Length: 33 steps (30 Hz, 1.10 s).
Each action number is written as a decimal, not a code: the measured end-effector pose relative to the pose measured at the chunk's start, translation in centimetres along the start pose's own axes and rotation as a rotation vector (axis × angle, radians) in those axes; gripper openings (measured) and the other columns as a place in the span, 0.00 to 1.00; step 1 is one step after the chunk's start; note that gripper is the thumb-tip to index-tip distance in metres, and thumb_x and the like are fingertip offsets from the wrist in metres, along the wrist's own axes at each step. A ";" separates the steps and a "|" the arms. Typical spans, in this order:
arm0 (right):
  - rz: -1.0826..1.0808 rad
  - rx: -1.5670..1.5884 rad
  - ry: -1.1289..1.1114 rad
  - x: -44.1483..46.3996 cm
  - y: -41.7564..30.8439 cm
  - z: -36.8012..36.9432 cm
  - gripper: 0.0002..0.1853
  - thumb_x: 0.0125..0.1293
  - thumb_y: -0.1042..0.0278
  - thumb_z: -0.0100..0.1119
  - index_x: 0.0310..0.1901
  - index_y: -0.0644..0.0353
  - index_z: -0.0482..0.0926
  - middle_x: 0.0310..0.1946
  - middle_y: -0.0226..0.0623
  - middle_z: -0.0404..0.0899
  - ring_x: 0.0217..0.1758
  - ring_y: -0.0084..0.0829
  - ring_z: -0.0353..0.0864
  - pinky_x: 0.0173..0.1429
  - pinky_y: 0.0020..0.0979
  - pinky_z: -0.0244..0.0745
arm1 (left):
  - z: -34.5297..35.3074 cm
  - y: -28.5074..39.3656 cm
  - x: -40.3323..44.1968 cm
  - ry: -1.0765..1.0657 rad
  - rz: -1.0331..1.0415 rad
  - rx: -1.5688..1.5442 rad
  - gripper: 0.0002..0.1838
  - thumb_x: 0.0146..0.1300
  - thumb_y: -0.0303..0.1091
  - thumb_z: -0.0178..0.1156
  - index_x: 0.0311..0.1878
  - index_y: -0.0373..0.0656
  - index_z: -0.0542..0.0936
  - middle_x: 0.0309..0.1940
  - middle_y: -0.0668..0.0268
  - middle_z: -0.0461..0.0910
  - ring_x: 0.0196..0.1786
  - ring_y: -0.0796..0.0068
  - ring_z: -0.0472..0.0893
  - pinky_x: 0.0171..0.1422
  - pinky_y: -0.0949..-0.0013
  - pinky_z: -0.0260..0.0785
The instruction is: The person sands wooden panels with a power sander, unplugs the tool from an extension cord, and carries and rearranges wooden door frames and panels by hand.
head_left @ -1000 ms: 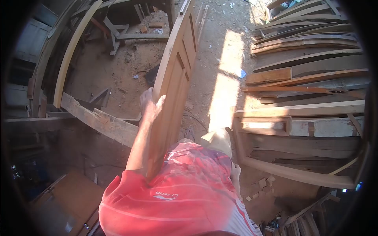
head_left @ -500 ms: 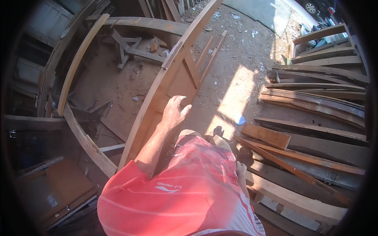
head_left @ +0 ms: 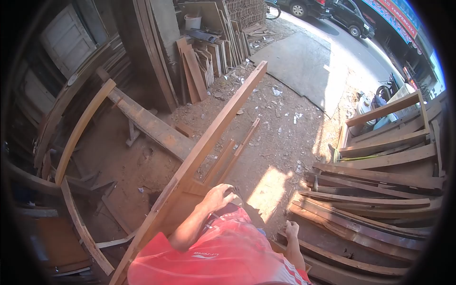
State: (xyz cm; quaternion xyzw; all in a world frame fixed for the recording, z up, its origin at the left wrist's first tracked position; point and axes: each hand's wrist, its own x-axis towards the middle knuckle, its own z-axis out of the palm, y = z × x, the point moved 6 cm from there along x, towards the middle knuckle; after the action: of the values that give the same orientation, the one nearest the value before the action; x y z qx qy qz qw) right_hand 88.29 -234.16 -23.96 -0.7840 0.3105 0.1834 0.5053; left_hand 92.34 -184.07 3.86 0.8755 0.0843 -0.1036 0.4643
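A long wooden door (head_left: 190, 164) with a pale edge rail slants from the bottom left up to the middle, standing on edge beside my body. My left hand (head_left: 219, 197) is at its right face, near the panel, with fingers loosely curled and apart; I see nothing in it. Whether it touches the door is unclear. On the right, my right hand (head_left: 292, 230) hangs low by my side near stacked timber, its fingers curled in and small in view. What it may hold is hidden.
Stacked wooden frames and boards (head_left: 370, 192) fill the right. A bench plank (head_left: 152, 130) and a curved beam (head_left: 83, 130) are on the left. Boards (head_left: 192, 71) lean by a pillar (head_left: 166, 40). Beyond a grey sheet (head_left: 304, 66), cars (head_left: 349, 16) stand on the road.
The view has swung up toward the road. My left hand has let go of the door's edge and moved to its right side. My right hand has come into clearer view.
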 end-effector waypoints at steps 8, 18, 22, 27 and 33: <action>0.215 0.156 0.006 5.1 -9.2 1.5 0.14 0.74 0.66 0.63 0.49 0.72 0.79 0.33 0.44 0.84 0.29 0.34 0.85 0.30 0.34 0.82 | -12.8 21.6 21.6 -0.529 0.643 -1.157 0.46 0.66 0.67 0.65 0.70 0.32 0.74 0.33 0.65 0.80 0.37 0.74 0.79 0.42 0.67 0.71; 0.263 -0.072 -0.056 26.2 -19.1 -3.6 0.15 0.72 0.67 0.63 0.51 0.73 0.82 0.31 0.41 0.84 0.33 0.34 0.87 0.35 0.35 0.82 | -20.5 48.4 34.9 -0.954 1.375 -0.835 0.24 0.79 0.55 0.50 0.57 0.47 0.84 0.28 0.62 0.75 0.25 0.68 0.75 0.26 0.66 0.62; 0.177 -0.097 -0.066 35.4 -35.7 -6.1 0.17 0.71 0.66 0.65 0.52 0.74 0.82 0.29 0.39 0.84 0.32 0.33 0.86 0.35 0.35 0.81 | -20.2 51.9 43.4 -0.914 1.430 -0.789 0.24 0.80 0.53 0.47 0.54 0.47 0.86 0.27 0.62 0.74 0.24 0.69 0.75 0.24 0.67 0.59; 0.014 -0.010 -0.057 54.2 -48.9 -8.9 0.18 0.74 0.63 0.63 0.52 0.72 0.80 0.36 0.40 0.84 0.32 0.29 0.83 0.35 0.31 0.79 | -21.4 56.5 52.2 -0.936 1.407 -0.682 0.28 0.79 0.58 0.49 0.52 0.44 0.87 0.27 0.63 0.75 0.25 0.70 0.75 0.26 0.69 0.62; -0.147 0.066 -0.076 63.6 -67.1 -7.8 0.14 0.73 0.69 0.58 0.53 0.72 0.79 0.32 0.37 0.81 0.27 0.24 0.79 0.31 0.27 0.76 | -22.7 57.7 64.3 -0.955 1.407 -0.681 0.30 0.75 0.61 0.54 0.52 0.40 0.87 0.29 0.62 0.76 0.26 0.70 0.76 0.27 0.68 0.64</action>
State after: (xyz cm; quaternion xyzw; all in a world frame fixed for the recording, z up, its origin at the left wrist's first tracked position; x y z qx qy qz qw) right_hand 180.22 -240.52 -13.42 -0.7800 0.2386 0.1651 0.5545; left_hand 170.74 -193.88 45.46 0.4049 -0.6433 -0.1173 0.6391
